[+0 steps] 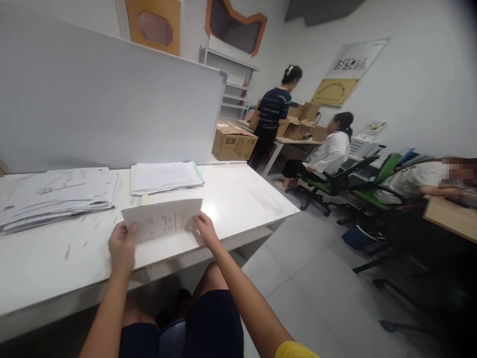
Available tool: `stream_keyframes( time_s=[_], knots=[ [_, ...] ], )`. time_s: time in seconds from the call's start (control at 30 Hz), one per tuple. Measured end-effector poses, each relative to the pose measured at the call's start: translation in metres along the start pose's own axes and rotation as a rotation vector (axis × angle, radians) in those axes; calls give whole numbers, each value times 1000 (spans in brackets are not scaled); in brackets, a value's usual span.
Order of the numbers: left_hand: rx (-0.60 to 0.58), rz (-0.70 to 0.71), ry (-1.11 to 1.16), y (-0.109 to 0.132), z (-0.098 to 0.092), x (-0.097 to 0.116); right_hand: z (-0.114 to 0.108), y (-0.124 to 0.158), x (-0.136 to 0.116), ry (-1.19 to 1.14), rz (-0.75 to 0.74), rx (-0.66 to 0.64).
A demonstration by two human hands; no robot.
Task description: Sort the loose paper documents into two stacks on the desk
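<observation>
A printed sheet of paper stands tilted up over the front of the white table, held at both ends. My left hand is closed on its left edge, thumb on the near face. At the opposite edge my right hand pinches the sheet between thumb and fingers. Whether it is one sheet or a few together, I cannot tell. Just behind it lies a neat stack of papers with a bluish edge at its right. A larger, looser pile of papers spreads over the table's left side.
A white divider board rises along the table's back. Beyond its right end sits a cardboard box. One person stands by open cartons; another person sits on a green chair, and a third person leans at a wooden desk.
</observation>
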State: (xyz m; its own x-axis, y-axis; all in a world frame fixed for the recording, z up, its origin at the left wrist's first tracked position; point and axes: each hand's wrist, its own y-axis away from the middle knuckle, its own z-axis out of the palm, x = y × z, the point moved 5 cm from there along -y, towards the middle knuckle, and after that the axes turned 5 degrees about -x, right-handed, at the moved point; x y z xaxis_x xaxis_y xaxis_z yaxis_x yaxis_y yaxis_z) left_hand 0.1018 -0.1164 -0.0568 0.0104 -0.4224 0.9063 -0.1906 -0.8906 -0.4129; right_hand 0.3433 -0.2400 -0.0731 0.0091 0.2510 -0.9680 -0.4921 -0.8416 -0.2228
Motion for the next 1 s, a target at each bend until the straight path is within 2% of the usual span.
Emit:
stream_keyframes(
  time_s=[0.07,0.13,0.2,0.33,0.47,0.63,0.77,0.83,0.93,1.0],
  knots=[
    [9,-100,166,-5,-2,-12,1,-1,1,-7,-11,-6],
    [-30,-177,253,-7,1,-22,2,-3,2,-46,-24,-25],
    [-88,-170,167,-6,6,-23,4,-3,3,-73,-15,-46],
    [-217,-72,-92,4,17,-12,5,-2,3,-63,-1,-52],
    [-123,-111,-51,8,13,-4,1,1,0,-69,-13,-4],
    [-146,-193,-46,11,9,0,-1,4,-2,-90,-50,16],
    [-64,-48,84,13,8,11,0,4,-2,-51,-24,-31],
    [6,-19,118,12,7,17,-7,7,-2,16,32,-7],
    [124,1,54,0,-8,21,-21,12,-1,116,145,-7],
    [52,104,-131,-17,-23,19,-25,12,3,131,253,-101]
  ],
)
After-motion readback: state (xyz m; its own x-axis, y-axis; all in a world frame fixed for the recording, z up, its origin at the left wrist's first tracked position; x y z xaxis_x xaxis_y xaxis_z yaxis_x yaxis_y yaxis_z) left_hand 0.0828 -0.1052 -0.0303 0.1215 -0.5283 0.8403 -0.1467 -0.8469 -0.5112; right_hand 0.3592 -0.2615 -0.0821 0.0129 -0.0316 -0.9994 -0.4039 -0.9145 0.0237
